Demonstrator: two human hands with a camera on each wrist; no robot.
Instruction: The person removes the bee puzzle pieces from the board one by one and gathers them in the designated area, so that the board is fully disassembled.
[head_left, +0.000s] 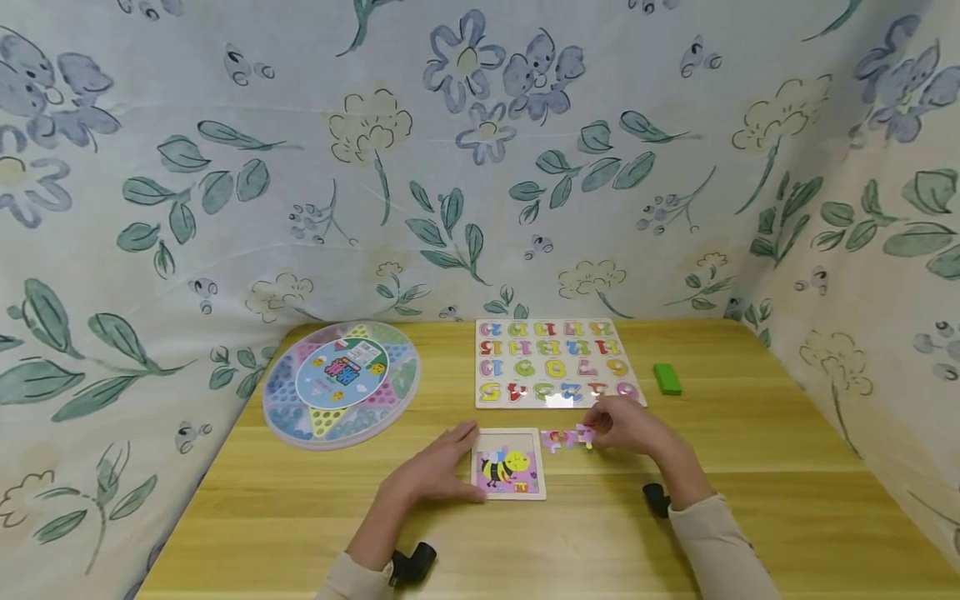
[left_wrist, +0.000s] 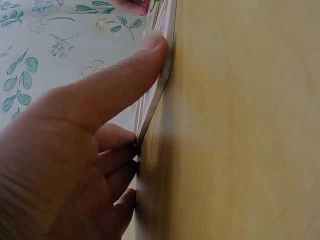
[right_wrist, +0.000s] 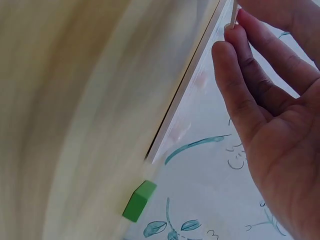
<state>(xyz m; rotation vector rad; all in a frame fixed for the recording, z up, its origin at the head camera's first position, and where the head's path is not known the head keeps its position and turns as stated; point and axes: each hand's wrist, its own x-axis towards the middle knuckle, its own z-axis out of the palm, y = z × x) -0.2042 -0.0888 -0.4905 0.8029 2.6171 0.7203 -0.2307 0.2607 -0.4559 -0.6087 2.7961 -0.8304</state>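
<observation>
A small wooden-framed jigsaw puzzle [head_left: 542, 467] lies on the table, its lower part filled with a bee picture and its upper strip showing bare backing. My left hand [head_left: 429, 473] holds the frame at its left side, with the thumb at the near corner and fingers at the far corner. In the left wrist view the thumb presses the edge of the puzzle frame [left_wrist: 156, 95]. To the right, my right hand [head_left: 633, 427] pinches a pink puzzle piece [head_left: 584, 435], seen edge-on in the right wrist view. Another pink piece [head_left: 557, 438] lies beside the frame.
Behind the puzzle lies a number board [head_left: 551, 406] with colourful numerals. A round Chinese checkers board [head_left: 341, 385] is at the back left. The green block [head_left: 667, 379] sits at the back right. A floral cloth [head_left: 480, 208] hangs behind the table.
</observation>
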